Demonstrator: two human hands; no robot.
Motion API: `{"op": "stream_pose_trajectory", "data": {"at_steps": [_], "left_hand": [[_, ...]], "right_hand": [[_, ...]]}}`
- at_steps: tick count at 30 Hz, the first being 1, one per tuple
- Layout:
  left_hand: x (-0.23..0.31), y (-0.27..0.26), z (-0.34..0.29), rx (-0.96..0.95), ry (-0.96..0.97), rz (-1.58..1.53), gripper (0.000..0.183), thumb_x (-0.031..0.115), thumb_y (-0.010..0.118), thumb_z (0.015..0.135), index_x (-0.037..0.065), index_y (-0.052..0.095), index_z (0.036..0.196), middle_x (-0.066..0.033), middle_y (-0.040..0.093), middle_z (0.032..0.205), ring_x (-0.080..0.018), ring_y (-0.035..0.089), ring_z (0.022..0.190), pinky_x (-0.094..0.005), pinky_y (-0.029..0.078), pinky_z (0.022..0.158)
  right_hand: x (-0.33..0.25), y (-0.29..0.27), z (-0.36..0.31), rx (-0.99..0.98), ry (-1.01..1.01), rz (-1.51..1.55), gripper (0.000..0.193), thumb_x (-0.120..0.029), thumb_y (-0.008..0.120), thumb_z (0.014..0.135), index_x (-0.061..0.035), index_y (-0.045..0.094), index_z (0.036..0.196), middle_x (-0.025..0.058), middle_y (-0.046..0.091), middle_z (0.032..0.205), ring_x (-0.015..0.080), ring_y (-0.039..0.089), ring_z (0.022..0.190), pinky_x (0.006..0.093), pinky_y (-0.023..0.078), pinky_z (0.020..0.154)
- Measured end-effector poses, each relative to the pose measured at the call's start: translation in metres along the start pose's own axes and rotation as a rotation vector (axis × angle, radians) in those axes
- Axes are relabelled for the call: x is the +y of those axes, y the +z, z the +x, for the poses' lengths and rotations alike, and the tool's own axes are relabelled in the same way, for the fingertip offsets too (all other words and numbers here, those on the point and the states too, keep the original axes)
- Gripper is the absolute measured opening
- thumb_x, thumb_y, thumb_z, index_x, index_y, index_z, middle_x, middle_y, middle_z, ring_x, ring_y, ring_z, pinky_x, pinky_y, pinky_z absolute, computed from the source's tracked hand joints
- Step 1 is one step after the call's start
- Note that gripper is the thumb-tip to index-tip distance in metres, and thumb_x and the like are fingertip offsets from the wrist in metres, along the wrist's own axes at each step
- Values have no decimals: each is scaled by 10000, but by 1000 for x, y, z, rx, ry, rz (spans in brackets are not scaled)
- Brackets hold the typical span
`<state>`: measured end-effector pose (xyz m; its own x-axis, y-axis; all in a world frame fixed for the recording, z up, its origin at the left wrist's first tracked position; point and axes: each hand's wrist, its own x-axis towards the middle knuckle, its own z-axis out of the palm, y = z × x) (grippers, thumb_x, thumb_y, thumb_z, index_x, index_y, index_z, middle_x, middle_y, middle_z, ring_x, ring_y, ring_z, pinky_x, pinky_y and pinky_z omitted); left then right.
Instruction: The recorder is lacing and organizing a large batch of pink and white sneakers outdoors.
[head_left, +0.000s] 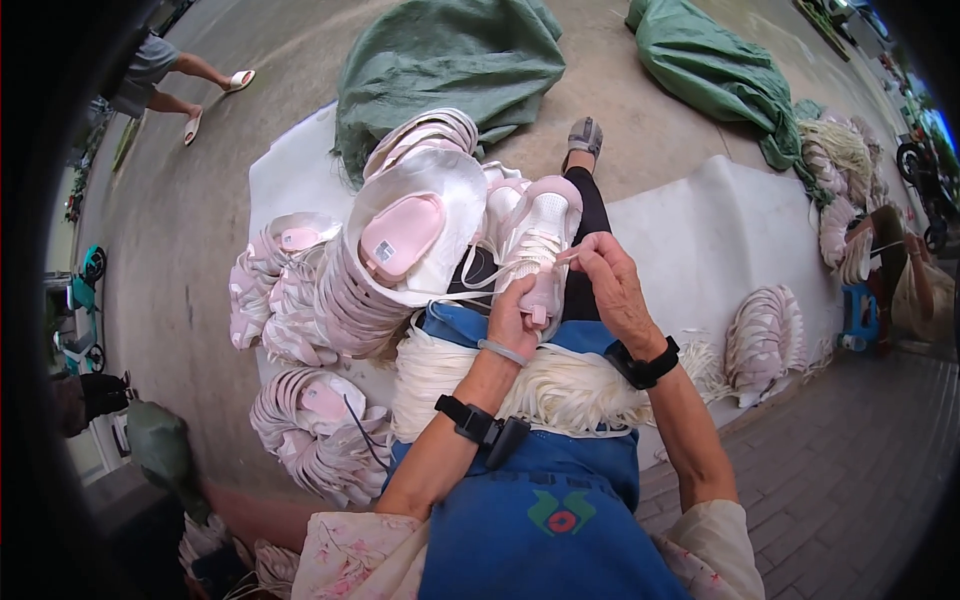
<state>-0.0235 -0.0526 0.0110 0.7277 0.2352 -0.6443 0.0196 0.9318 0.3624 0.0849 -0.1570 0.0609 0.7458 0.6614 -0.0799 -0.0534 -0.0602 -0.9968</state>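
A white and pink shoe upper (540, 222) lies over my lap, toe pointing away, with cream lace crossing its front. My left hand (511, 322) is closed on its near pink end, by the tongue. Just to the right, my right hand (612, 284) pinches a shoelace (568, 256) between thumb and fingertips beside the upper's opening. A loose lace trails left from the upper. A thick bundle of cream shoelaces (570, 388) lies across my blue apron (540, 520), under my wrists.
Stacked pink and white uppers (345, 290) stand at my left, with another pile (300, 435) nearer. More uppers (765, 340) lie right on a white sheet (700, 220). Green sacks (450, 70) lie ahead. One person's legs (190, 85) show far left; another person (915, 285) sits far right near a blue stool (858, 315).
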Motion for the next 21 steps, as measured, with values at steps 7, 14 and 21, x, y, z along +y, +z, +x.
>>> {"op": "stream_pose_trajectory", "data": {"at_steps": [7, 14, 21], "left_hand": [[-3, -7, 5, 37, -18, -36, 262, 260, 607, 868, 77, 561, 1051, -23, 576, 816, -92, 529, 557, -212, 357, 390], [-2, -8, 7, 73, -21, -40, 246, 266, 638, 852, 86, 558, 999, -24, 553, 780, -101, 509, 537, -220, 323, 363], [-5, -4, 6, 97, -39, -27, 206, 261, 653, 846, 105, 566, 949, 5, 557, 723, -55, 389, 416, -192, 300, 375]], "right_hand": [[-34, -12, -10, -247, 324, 712, 128, -190, 448, 948, -67, 481, 944, 7, 511, 722, 136, 505, 640, 276, 439, 606], [-5, -97, -93, -230, 112, -879, 120, -110, 497, 839, 1, 505, 794, 197, 552, 641, 325, 536, 535, 409, 439, 520], [37, -172, -160, -3, 269, -1183, 109, -102, 516, 807, 3, 545, 812, 242, 589, 677, 432, 586, 658, 496, 457, 607]]}}
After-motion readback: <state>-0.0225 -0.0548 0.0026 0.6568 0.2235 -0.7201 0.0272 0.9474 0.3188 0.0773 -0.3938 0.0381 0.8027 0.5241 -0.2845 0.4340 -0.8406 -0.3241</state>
